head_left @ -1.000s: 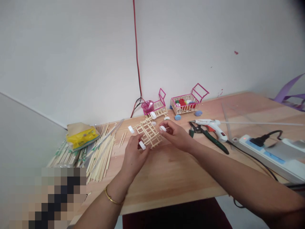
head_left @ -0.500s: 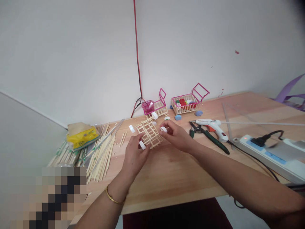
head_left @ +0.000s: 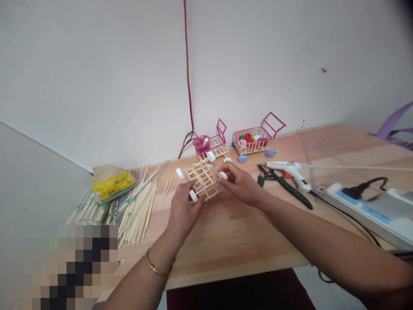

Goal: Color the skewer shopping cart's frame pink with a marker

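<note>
A small cart frame of pale wooden sticks is held tilted above the table, its slatted side facing me. White bottle caps sit at its corners as wheels, one far left and one at the top. My left hand grips the frame's near left edge, its fingers around a corner beside another cap. With thumb and fingers my right hand pinches a white bottle cap against the frame's right corner. Whether that cap is fixed there I cannot tell.
Behind stand a pink-rimmed stick cart holding coloured caps, a smaller cart and a pink cup. Right lie green-handled pliers, a glue gun and a power strip. Loose sticks and a yellow packet lie left.
The whole view has shifted slightly. Both hands keep the same hold on the frame and the cap, with hardly any movement.
</note>
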`<state>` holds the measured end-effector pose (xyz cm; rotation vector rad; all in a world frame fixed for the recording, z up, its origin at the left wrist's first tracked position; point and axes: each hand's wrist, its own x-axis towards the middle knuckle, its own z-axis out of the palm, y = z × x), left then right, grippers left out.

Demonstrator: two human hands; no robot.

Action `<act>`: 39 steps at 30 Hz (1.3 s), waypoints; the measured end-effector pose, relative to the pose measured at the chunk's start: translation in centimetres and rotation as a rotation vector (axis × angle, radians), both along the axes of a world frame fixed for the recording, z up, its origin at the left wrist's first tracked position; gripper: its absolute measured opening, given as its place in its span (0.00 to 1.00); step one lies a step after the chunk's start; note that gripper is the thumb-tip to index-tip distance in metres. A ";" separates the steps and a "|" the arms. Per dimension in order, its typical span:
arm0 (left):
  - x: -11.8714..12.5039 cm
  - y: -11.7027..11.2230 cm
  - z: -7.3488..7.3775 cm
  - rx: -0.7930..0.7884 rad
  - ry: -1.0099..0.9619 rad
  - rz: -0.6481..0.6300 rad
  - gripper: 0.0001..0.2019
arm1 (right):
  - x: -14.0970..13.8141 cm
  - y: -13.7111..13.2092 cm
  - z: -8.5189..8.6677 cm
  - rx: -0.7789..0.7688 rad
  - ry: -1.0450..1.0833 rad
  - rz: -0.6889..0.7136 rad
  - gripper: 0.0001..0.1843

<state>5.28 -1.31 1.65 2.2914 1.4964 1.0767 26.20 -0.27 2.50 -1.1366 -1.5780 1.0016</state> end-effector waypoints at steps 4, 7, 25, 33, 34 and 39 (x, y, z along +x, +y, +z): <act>0.0 0.0 -0.1 0.022 -0.001 -0.005 0.20 | 0.0 0.0 -0.1 0.008 -0.006 -0.002 0.16; 0.1 -0.1 0.1 0.021 -0.007 -0.009 0.19 | 0.1 0.0 -0.1 0.018 -0.014 -0.008 0.15; 0.5 -0.1 0.0 -0.183 -0.153 0.012 0.19 | 0.1 0.0 0.1 0.028 -0.031 -0.017 0.14; 0.5 0.1 -0.2 -0.246 -0.229 -0.008 0.18 | 0.5 0.3 0.5 0.070 -0.059 -0.076 0.17; 0.5 0.1 -0.1 -0.242 -0.220 -0.011 0.17 | 0.7 0.5 0.6 0.089 -0.033 -0.116 0.16; 0.5 0.0 0.3 -0.227 -0.152 0.046 0.19 | 2.2 1.5 1.3 0.224 0.076 -0.385 0.12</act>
